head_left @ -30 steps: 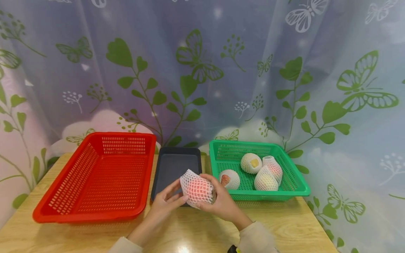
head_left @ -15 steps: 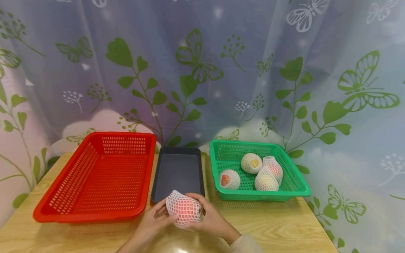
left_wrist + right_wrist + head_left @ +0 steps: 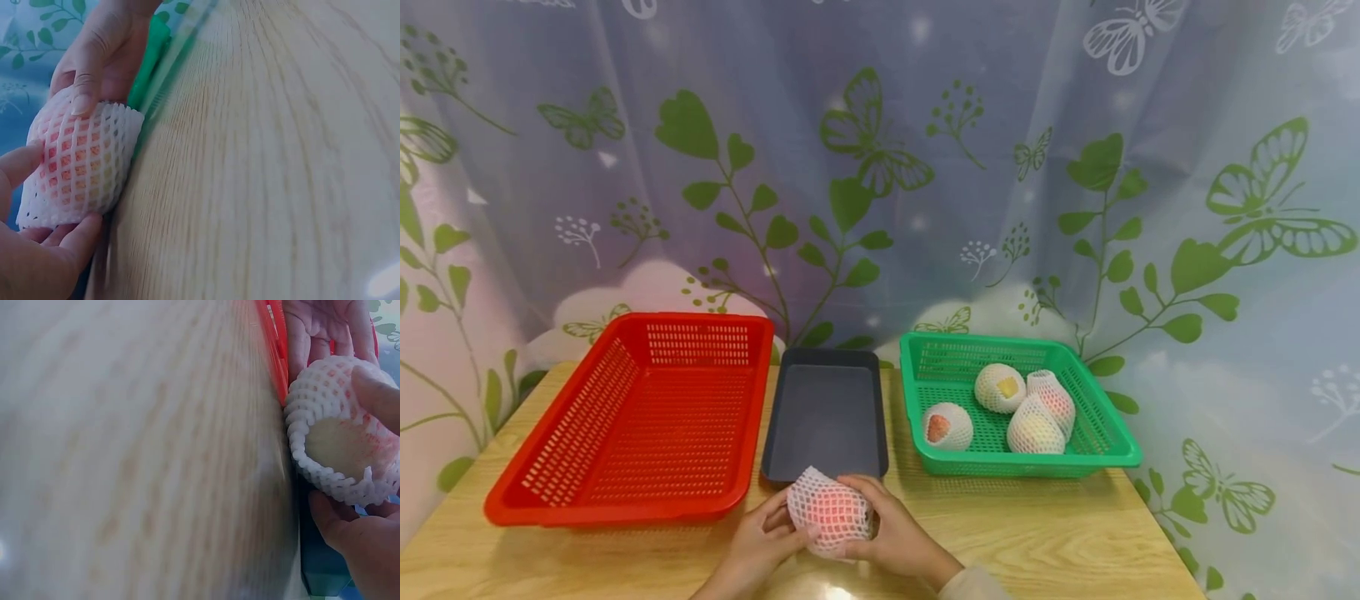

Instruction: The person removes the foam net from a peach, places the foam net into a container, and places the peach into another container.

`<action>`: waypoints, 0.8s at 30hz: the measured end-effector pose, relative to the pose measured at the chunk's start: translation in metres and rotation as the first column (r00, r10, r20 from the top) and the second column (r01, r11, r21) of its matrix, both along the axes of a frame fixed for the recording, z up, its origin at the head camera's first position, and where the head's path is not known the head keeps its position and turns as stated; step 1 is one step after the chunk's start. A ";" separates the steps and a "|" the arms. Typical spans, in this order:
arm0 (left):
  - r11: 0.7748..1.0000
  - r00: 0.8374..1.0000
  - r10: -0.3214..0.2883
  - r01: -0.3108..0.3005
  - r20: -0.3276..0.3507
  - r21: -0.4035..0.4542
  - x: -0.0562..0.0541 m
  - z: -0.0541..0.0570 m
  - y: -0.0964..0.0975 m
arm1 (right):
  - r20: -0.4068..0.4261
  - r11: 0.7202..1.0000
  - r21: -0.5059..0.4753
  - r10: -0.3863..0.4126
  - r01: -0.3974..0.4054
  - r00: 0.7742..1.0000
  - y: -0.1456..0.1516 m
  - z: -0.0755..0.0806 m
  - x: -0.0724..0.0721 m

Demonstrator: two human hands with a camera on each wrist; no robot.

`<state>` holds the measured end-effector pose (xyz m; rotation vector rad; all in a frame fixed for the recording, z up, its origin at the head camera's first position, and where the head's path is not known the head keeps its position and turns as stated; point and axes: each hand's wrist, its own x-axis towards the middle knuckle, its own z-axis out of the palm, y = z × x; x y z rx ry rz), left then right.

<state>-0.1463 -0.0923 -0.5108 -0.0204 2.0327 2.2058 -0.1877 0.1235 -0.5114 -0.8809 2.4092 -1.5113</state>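
A red and pale yellow peach [image 3: 833,512] in a white foam net is held between both hands, close over the table's front part. My left hand [image 3: 758,537] grips its left end, with the thumb on the near side. The right hand [image 3: 901,533] holds the other end, fingers over the top and thumb below. In the left wrist view the net [image 3: 81,162] covers the fruit, its loose end towards the left hand. Bare peach skin [image 3: 340,447] shows through the net's opening in the right wrist view.
A red plastic basket [image 3: 617,518] stands left on the wooden table [image 3: 1037,533]. Just beyond the hands lies a dark shallow tray [image 3: 827,417]. At the right, a green basket [image 3: 1030,467] contains several netted fruits [image 3: 1036,427]. A patterned curtain [image 3: 880,250] hangs behind.
Both hands have moved the netted peach nearer to the body and slightly left, from over the tray's front edge to over the table. The baskets and tray have stayed in place.
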 end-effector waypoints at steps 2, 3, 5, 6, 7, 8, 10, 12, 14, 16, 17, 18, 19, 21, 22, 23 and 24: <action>1.000 1.000 0.008 -0.008 0.009 -0.012 0.000 0.001 0.001 | -0.009 1.000 0.006 -0.005 0.005 1.000 0.001 0.000 0.000; 1.000 1.000 0.009 -0.009 0.013 -0.012 0.000 0.001 0.002 | -0.011 1.000 0.010 -0.005 0.005 1.000 0.001 0.000 0.000; 1.000 1.000 0.013 -0.013 0.014 -0.006 0.000 0.001 0.002 | -0.013 1.000 0.012 0.000 0.000 1.000 0.001 0.001 0.000; 1.000 1.000 0.012 -0.012 0.014 -0.002 0.000 0.001 0.002 | -0.015 1.000 0.012 0.004 -0.004 1.000 0.001 0.001 0.001; 1.000 1.000 0.011 -0.011 0.010 0.000 0.000 0.001 0.002 | -0.015 1.000 0.012 0.007 -0.007 1.000 0.001 0.001 0.001; 1.000 1.000 0.010 -0.010 0.006 0.006 0.000 0.001 0.002 | -0.017 1.000 0.012 0.009 -0.009 1.000 0.001 0.001 0.001; 1.000 1.000 0.007 -0.007 -0.002 0.008 0.000 0.002 0.002 | -0.023 1.000 0.011 0.014 -0.014 1.000 0.002 0.001 0.001; 1.000 1.000 0.005 -0.005 -0.006 0.007 0.000 0.002 0.001 | -0.023 1.000 0.012 0.016 -0.015 1.000 0.002 0.001 0.001; 1.000 1.000 0.007 -0.007 -0.004 0.003 0.000 0.003 0.001 | -0.016 1.000 0.014 0.018 -0.017 1.000 0.002 0.000 0.002; 1.000 1.000 0.006 -0.006 -0.002 0.008 0.001 0.003 0.001 | -0.008 1.000 0.013 0.022 -0.022 1.000 0.003 0.000 0.002; 1.000 1.000 0.005 -0.005 -0.002 0.011 0.001 0.004 0.001 | -0.005 1.000 0.014 0.022 -0.022 1.000 0.003 0.000 0.003; 1.000 1.000 0.003 -0.003 -0.002 0.016 0.001 0.004 0.001 | -0.001 1.000 0.013 0.023 -0.023 1.000 0.004 0.000 0.003; 1.000 1.000 -0.001 0.001 -0.002 0.021 0.002 0.004 0.001 | 0.002 1.000 0.013 0.026 -0.026 1.000 0.004 0.001 0.003; 1.000 1.000 -0.005 0.005 -0.006 0.022 0.002 0.005 0.001 | 0.001 0.999 0.017 0.028 -0.028 1.000 0.004 0.002 0.004; 1.000 1.000 -0.005 0.005 -0.006 0.022 0.002 0.005 0.001 | 0.002 0.999 0.018 0.030 -0.030 1.000 0.004 0.002 0.004; 1.000 1.000 -0.005 0.005 -0.004 0.023 0.002 0.006 0.000 | 0.001 0.999 0.019 0.031 -0.031 1.000 0.004 0.003 0.004; 1.000 1.000 -0.003 0.003 -0.004 0.020 0.003 0.006 0.000 | 0.002 0.999 0.019 0.033 -0.034 0.999 0.004 0.003 0.005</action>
